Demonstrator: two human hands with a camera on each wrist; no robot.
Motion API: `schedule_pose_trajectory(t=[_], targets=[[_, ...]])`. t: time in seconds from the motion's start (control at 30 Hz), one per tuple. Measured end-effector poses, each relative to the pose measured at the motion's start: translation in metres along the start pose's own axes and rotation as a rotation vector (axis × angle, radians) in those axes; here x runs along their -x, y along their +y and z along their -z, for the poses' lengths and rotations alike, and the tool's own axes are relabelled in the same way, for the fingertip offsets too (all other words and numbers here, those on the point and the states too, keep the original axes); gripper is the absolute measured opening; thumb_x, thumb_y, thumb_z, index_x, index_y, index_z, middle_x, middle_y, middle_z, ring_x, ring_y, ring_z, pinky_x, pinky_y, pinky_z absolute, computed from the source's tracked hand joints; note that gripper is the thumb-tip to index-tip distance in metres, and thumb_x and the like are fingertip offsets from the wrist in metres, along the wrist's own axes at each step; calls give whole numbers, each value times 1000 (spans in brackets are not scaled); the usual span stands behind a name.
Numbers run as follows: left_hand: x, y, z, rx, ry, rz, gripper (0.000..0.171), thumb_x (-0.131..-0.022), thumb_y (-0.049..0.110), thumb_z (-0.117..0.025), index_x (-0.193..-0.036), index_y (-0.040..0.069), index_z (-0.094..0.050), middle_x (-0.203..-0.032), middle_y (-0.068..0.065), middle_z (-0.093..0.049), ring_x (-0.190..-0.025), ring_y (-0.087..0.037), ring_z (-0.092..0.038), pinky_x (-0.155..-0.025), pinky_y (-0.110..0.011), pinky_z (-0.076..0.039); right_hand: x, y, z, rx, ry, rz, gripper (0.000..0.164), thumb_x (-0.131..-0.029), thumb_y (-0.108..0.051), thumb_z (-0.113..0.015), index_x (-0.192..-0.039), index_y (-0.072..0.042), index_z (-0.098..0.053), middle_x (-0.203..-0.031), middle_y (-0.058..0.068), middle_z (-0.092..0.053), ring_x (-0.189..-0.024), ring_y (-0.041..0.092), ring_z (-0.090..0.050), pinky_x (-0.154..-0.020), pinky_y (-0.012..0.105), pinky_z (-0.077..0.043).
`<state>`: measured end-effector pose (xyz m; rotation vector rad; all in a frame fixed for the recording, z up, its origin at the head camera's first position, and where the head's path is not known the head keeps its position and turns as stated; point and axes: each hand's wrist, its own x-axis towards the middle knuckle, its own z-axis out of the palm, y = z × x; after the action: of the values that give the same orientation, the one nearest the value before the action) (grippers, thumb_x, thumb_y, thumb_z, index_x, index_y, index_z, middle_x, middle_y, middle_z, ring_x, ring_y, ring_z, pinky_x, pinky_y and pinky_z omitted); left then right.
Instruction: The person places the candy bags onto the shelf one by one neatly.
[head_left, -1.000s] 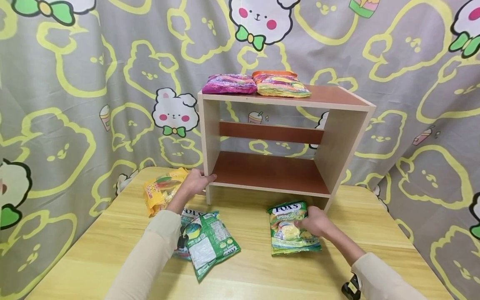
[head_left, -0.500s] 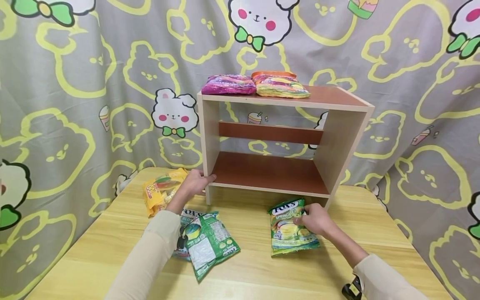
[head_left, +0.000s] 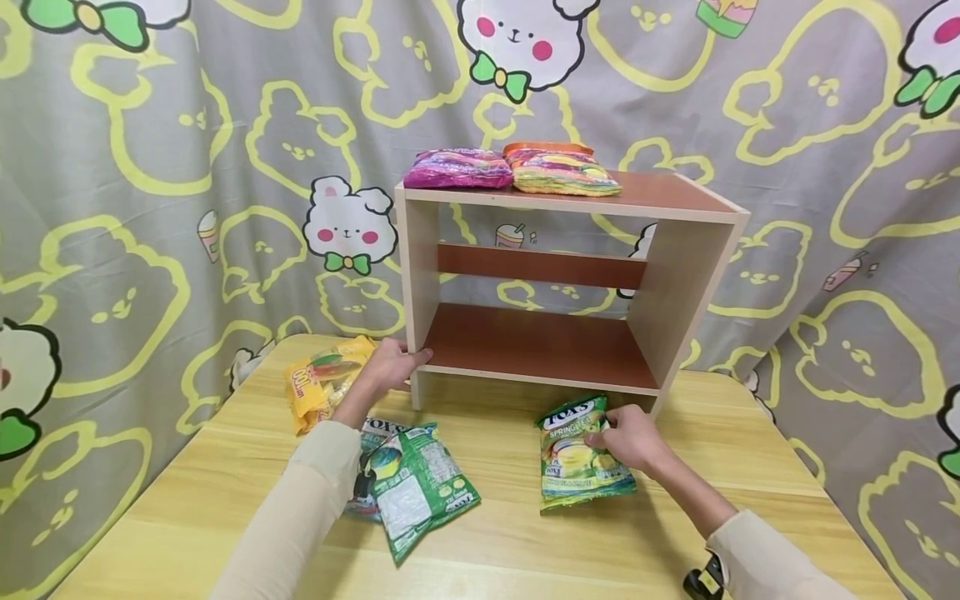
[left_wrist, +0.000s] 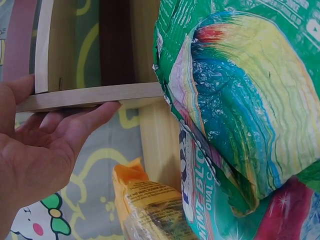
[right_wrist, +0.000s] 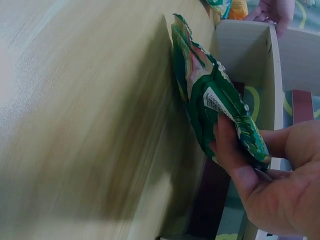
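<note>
Arms point(head_left: 296, 500), 2, extended forward, spread apart. Left hand point(head_left: 386, 364): gripping, thumb opposed to lightly bent fingers. Right hand point(head_left: 632, 437): pinching, thumb opposed to fingers.

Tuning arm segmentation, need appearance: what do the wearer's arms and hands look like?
Left sleeve and right sleeve: plain cream, long, wrists uncovered. Left hand and right hand: no gloves. Small black device by the right sleeve's end, details unclear.
</note>
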<state>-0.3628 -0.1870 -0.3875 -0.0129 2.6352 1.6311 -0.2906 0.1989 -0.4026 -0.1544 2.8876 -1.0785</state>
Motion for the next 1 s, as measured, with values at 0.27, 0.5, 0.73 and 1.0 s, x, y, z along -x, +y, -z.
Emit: schedule_pose_trajectory(t=[0.27, 0.5, 0.73, 1.0], targets=[[1, 2, 0, 3, -2, 8, 46, -101, 29, -61, -130, -7, -61, -130, -25, -60, -126, -43, -57, -85, -47, -62, 4, -7, 3, 3, -14, 5, 41, -89, -18, -75, -58, -15, -47, -48, -3, -37, -47, 11, -28, -52, 27, -31], [1, 1, 1, 2, -2, 8, 45, -102, 29, -60, -128, -7, -62, -131, -25, -60, -126, -42, -57, -86, -48, -62, 9, -13, 5, 1, -21, 20, 20, -89, -19, -75, -82, -1, -73, -50, -2, -39, -48, 12, -30, -52, 29, -33], [3, 3, 0, -3, -6, 8, 45, -102, 29, -60, -130, -7, -61, -132, -25, -60, -126, -41, -58, -87, -48, -61, 13, -21, 9, -3, -31, 40, 27, -90, -19, -75, -68, -7, -65, -50, -4, -37, -48, 12, -34, -51, 27, -32], [2, 3, 1, 8, -4, 8, 44, -102, 28, -60, -129, -6, -61, -132, -25, -60, -127, -40, -57, -88, -49, -61, 18, -34, 22, 9, -20, 94, 38, -89, -19, -76, -60, -13, -51, -53, -2, -36, -50, 12, -36, -49, 26, -32]])
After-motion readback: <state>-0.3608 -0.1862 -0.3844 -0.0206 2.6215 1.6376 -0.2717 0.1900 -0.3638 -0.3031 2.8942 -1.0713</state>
